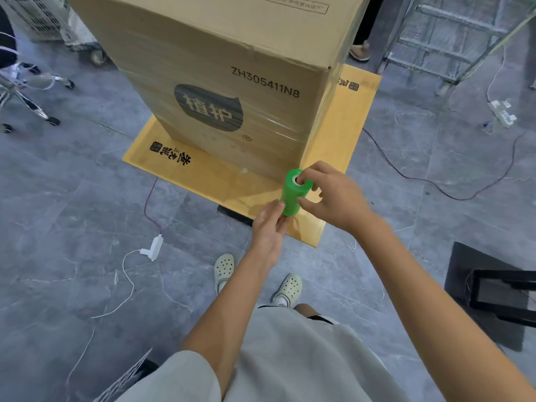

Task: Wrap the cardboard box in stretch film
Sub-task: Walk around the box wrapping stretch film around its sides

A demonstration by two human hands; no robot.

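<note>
Head view: both hands, left hand [268, 227] and right hand [327, 195], clasp the ends of a small green stretch-film roll [293, 192] beside a tall brown cardboard box [220, 82]; the roll looks light, best held by its core.

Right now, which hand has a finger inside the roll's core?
The right hand: one finger is tucked into the top opening of the green film roll. The left hand only holds the roll's lower end.

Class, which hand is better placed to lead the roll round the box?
Likely the right hand: its finger is inside the film roll by the box corner; the left hand only steadies below.
</note>
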